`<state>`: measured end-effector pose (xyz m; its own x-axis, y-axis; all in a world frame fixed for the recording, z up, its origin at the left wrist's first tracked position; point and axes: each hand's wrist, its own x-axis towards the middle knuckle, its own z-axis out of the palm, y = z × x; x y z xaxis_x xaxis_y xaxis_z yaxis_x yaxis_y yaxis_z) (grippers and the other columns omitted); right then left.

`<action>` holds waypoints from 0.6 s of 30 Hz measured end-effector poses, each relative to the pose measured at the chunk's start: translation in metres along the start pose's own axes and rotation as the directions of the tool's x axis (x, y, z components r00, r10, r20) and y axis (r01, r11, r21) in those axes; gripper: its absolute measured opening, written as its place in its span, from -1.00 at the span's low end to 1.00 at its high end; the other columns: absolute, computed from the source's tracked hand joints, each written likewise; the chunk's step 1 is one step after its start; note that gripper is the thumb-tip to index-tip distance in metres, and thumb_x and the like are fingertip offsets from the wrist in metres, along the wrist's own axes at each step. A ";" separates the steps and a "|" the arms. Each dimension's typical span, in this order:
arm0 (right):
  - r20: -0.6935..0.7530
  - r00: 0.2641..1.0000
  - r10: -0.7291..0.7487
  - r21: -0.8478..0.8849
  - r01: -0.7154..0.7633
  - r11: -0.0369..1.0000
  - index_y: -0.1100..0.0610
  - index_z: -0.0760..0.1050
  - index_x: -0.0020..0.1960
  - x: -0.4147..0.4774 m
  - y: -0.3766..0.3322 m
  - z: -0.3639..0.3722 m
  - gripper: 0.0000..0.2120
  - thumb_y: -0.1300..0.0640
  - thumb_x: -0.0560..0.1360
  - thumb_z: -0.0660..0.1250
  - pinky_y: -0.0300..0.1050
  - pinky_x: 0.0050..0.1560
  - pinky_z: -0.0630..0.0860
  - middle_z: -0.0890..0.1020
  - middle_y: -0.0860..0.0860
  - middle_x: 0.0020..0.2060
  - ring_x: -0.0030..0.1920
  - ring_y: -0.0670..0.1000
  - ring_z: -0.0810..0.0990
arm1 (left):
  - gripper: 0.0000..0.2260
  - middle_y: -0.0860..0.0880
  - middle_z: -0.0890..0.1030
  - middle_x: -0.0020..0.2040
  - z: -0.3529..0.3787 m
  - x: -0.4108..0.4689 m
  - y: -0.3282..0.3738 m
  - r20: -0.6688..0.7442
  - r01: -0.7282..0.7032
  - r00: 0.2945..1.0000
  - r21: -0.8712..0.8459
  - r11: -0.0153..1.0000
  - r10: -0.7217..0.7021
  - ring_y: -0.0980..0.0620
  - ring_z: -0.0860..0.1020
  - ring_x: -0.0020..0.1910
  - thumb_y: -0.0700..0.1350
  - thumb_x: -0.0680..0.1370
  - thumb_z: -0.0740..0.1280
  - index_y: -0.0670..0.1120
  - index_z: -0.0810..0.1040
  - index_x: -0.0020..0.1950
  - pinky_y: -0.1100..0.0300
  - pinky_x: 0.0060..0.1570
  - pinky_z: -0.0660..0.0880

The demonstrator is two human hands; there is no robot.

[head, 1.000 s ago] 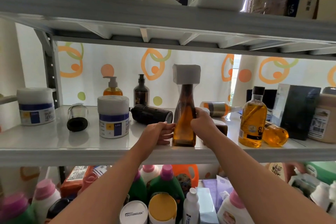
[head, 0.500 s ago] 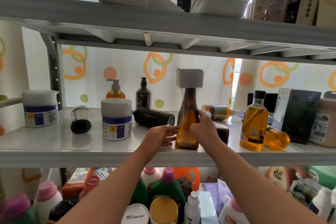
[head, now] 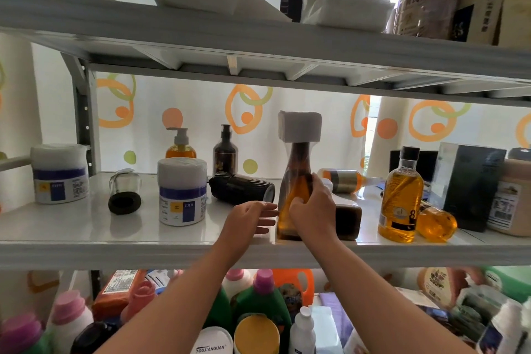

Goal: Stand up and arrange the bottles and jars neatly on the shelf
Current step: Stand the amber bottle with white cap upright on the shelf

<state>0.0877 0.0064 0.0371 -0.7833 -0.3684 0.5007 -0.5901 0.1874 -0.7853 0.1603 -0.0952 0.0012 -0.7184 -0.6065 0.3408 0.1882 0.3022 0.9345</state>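
A tall amber bottle (head: 296, 181) with a white square cap stands upright near the front edge of the white middle shelf (head: 86, 241). My right hand (head: 311, 210) is wrapped around its lower body. My left hand (head: 250, 218) hovers just left of its base with fingers apart, holding nothing. Lying on their sides are a black bottle (head: 241, 188), a clear jar with a black lid (head: 125, 191), an orange-and-silver bottle (head: 344, 180) and a small amber bottle (head: 436, 223). Two white jars (head: 182, 193) (head: 59, 172), a pump bottle (head: 181, 144), a dark bottle (head: 225, 149) and a golden bottle (head: 400, 195) stand upright.
A dark box (head: 471, 184) and a beige tub (head: 514, 198) fill the shelf's right end. The upper shelf (head: 258, 35) hangs low overhead, loaded with white packets and a tin. Detergent bottles (head: 264, 302) crowd the shelf below. A brown block (head: 349, 220) sits behind my right hand.
My left hand has come off the amber bottle and opened beside it. My right hand has slid lower on the bottle. The camera has tilted slightly upward.
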 end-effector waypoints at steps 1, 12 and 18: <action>-0.002 1.000 -0.001 0.008 0.001 1.000 0.10 0.16 0.46 0.001 0.001 -0.001 -0.44 0.26 0.52 0.26 -0.03 0.30 0.37 0.37 0.06 0.36 0.35 0.12 0.37 | -0.71 0.03 0.65 -0.08 0.001 0.001 -0.001 -0.013 -0.005 1.000 0.004 1.000 0.005 0.03 0.63 -0.05 -0.10 0.64 0.07 0.03 0.57 -0.07 0.19 -0.07 0.56; -0.231 0.973 -0.023 -0.014 0.021 1.000 0.16 0.53 0.14 0.056 0.010 -0.037 -0.78 0.26 0.53 0.24 -0.28 0.06 0.40 0.59 0.07 0.13 0.14 0.02 0.54 | -0.80 -0.11 0.61 0.07 0.004 0.039 0.012 -0.180 -0.106 0.979 -0.029 0.994 0.099 -0.08 0.58 0.07 -0.10 0.63 0.11 0.03 0.53 0.02 -0.01 0.13 0.53; -0.109 0.992 -0.062 -0.378 0.016 0.926 0.19 0.53 0.07 0.129 0.039 -0.047 -0.80 0.30 0.46 0.30 -0.23 0.02 0.44 0.59 0.10 0.05 0.06 0.06 0.55 | -0.72 0.00 0.62 -0.03 0.008 0.075 0.027 -0.199 -0.215 0.959 -0.040 0.976 0.203 -0.02 0.58 0.04 -0.21 0.63 0.04 -0.05 0.55 0.00 0.16 0.04 0.52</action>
<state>-0.0458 0.0090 0.0884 -0.7618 -0.2781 0.5850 -0.6329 0.5119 -0.5808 0.1061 -0.1267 0.0517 -0.5177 -0.6663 0.5366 0.3644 0.3957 0.8430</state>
